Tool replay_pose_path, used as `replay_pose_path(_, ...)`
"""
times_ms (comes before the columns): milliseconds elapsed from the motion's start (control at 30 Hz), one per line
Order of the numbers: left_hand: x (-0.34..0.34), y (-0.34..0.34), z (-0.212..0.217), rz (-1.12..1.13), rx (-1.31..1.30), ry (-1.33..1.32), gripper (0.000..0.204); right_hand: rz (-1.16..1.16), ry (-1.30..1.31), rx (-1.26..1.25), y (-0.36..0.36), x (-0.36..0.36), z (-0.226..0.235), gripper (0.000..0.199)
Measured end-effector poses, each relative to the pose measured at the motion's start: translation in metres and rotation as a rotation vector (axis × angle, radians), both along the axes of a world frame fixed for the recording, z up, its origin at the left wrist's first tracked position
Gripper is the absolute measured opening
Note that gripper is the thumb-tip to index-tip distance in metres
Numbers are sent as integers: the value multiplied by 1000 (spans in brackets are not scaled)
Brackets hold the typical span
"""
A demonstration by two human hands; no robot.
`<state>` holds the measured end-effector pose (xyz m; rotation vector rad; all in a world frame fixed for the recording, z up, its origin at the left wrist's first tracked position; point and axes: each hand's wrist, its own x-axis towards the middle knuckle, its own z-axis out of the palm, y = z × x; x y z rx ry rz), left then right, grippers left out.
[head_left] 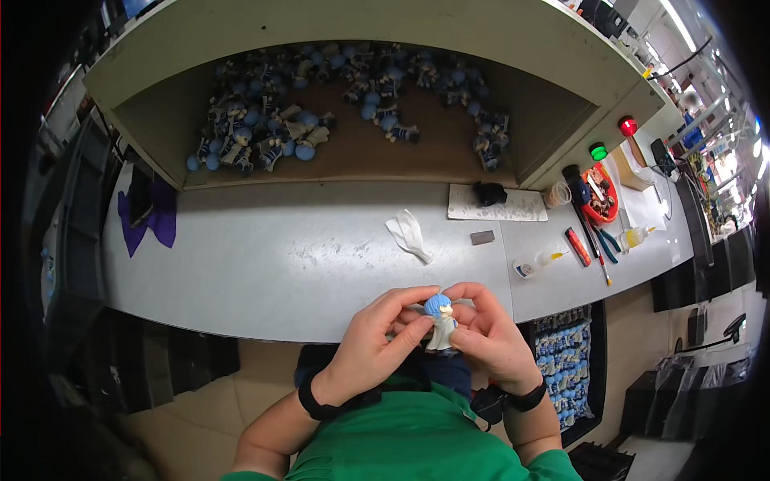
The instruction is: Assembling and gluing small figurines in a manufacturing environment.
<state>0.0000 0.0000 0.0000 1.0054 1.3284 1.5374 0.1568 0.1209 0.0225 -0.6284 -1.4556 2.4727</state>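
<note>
Head view: one small figurine [440, 321] with a blue round head and pale body, held upright between both hands just in front of the near edge of the grey worktop [305, 256]. Left hand [375, 341] grasps it from the left, fingers curled over the head; right hand [489, 333] grips the body from the right. Step in hand, by judgement: close handling or inspection of the figurine; any further move calls for fine fingertip control. Beyond the worktop, an open-fronted hutch [553, 120] holds a heap of like blue-headed figurines [273, 128]. Right of the worktop's near edge, a dark bin [565, 361] holds more figurines in rows.
</note>
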Motion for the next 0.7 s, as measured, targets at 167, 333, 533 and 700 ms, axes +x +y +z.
replay_pose_path(167,-1,2,5,-22,-16,-109,31,2,-1,-14,0,-1,1,49)
replay_pose_path(333,-2,1,5,-25,-12,-130,31,1,-12,0,-2,-4,1,49)
replay_pose_path(533,0,2,4,-15,-13,-187,30,-51,-24,184,-4,0,1,54)
replay_pose_path(700,-1,2,0,-6,11,-205,29,-30,-50,663,-7,6,6,57)
